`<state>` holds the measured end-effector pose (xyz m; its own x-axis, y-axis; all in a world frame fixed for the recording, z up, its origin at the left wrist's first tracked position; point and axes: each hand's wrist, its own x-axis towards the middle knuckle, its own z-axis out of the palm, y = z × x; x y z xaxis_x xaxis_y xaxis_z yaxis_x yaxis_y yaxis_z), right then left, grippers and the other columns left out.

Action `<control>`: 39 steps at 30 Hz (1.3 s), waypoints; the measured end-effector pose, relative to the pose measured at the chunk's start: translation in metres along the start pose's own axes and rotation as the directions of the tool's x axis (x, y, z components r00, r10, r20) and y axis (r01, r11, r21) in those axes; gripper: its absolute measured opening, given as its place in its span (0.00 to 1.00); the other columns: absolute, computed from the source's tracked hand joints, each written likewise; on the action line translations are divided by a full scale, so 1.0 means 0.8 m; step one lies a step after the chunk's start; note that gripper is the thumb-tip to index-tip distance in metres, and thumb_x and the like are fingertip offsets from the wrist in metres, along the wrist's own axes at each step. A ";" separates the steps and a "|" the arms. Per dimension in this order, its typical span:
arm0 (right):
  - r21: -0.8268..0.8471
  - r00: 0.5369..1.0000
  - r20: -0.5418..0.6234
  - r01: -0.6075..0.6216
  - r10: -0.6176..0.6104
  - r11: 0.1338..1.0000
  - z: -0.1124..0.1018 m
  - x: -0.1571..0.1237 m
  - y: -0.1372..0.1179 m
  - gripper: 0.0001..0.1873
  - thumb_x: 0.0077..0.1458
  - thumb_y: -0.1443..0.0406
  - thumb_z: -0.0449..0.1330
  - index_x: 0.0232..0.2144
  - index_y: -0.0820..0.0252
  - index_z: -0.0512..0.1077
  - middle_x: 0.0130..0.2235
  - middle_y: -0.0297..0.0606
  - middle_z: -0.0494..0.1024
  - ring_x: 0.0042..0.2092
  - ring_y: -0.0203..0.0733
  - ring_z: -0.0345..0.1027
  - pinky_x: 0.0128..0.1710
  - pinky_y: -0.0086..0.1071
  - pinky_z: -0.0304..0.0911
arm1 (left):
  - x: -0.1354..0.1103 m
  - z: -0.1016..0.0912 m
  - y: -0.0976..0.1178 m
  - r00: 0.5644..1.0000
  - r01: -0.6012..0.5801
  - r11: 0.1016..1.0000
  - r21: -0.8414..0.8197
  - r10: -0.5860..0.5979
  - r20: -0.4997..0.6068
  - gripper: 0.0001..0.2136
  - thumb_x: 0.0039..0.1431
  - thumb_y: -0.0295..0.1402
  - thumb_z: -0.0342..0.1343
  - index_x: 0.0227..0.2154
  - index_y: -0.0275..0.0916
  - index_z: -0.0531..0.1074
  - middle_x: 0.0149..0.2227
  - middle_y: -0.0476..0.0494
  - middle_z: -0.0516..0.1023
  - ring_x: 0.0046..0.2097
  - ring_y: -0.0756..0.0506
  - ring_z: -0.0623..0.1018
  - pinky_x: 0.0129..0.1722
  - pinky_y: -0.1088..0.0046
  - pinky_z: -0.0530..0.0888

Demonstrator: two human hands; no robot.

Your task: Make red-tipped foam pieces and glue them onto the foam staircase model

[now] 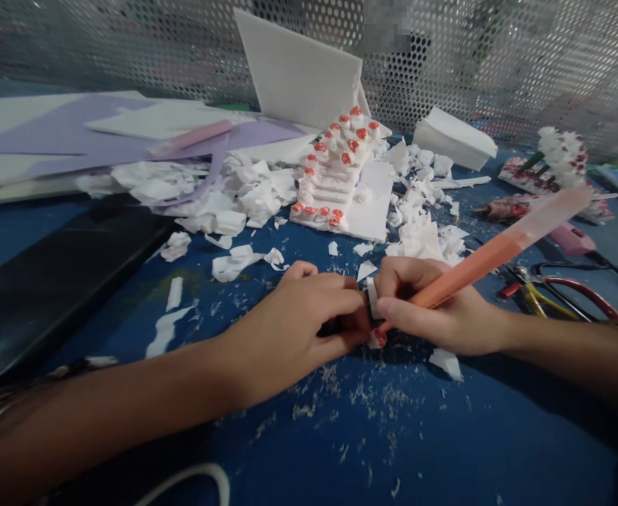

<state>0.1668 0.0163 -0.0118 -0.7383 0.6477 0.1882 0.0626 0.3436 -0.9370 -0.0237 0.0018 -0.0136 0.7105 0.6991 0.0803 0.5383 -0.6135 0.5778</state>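
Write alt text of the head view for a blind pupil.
The right hand holds an orange pen to a red-and-white piece at the fingertips of the left hand. Beyond, a red-dotted white model stands among paper scraps on a blue table.

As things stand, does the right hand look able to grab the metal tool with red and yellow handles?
Probably not immediately: the right hand grips an orange plastic pen, though the metal tool lies exposed close beside the forearm.
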 end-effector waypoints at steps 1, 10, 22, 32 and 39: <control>-0.025 1.000 0.003 -0.008 0.008 1.000 0.000 0.000 -0.001 0.09 0.53 0.70 0.54 0.23 0.61 0.58 0.22 0.29 0.66 0.25 0.26 0.60 0.23 0.21 0.56 | 0.000 0.000 0.001 1.000 0.002 1.000 0.004 -0.002 0.000 0.06 0.58 0.33 0.51 0.28 0.42 0.70 0.28 0.56 0.70 0.30 0.53 0.68 0.35 0.72 0.54; -0.098 1.000 -0.005 0.023 -0.024 0.995 -0.002 -0.002 0.000 0.09 0.52 0.70 0.54 0.23 0.61 0.58 0.23 0.29 0.65 0.26 0.26 0.59 0.24 0.21 0.56 | 0.001 -0.002 0.003 1.000 0.000 1.000 -0.012 0.000 0.002 0.06 0.57 0.32 0.51 0.27 0.42 0.70 0.28 0.56 0.70 0.29 0.53 0.68 0.35 0.72 0.54; 0.001 1.000 0.007 0.026 -0.026 1.000 -0.001 -0.001 0.000 0.09 0.52 0.71 0.54 0.23 0.62 0.58 0.23 0.28 0.63 0.25 0.26 0.57 0.24 0.22 0.54 | 0.002 0.001 0.000 1.000 0.003 1.000 -0.003 -0.003 0.005 0.05 0.56 0.30 0.52 0.26 0.41 0.70 0.27 0.56 0.70 0.29 0.53 0.68 0.36 0.71 0.54; -0.083 0.999 0.023 0.033 -0.031 0.996 -0.001 -0.002 -0.002 0.11 0.52 0.70 0.54 0.20 0.61 0.57 0.22 0.27 0.60 0.24 0.26 0.54 0.23 0.22 0.52 | 0.002 -0.001 0.002 1.000 0.016 1.000 0.015 -0.016 0.008 0.04 0.55 0.30 0.52 0.27 0.41 0.70 0.29 0.54 0.72 0.33 0.51 0.70 0.37 0.70 0.55; -0.143 0.998 0.038 0.062 -0.057 0.988 -0.002 -0.001 -0.002 0.11 0.52 0.70 0.54 0.20 0.62 0.58 0.22 0.27 0.59 0.24 0.25 0.54 0.23 0.22 0.52 | 0.001 0.001 0.001 1.000 0.020 1.000 0.010 -0.020 0.003 0.03 0.54 0.30 0.53 0.27 0.41 0.70 0.30 0.55 0.73 0.34 0.50 0.70 0.38 0.70 0.54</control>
<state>0.1681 0.0163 -0.0096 -0.7656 0.6008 0.2298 0.1126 0.4769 -0.8717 -0.0226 0.0019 -0.0136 0.7011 0.7100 0.0664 0.5569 -0.6033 0.5709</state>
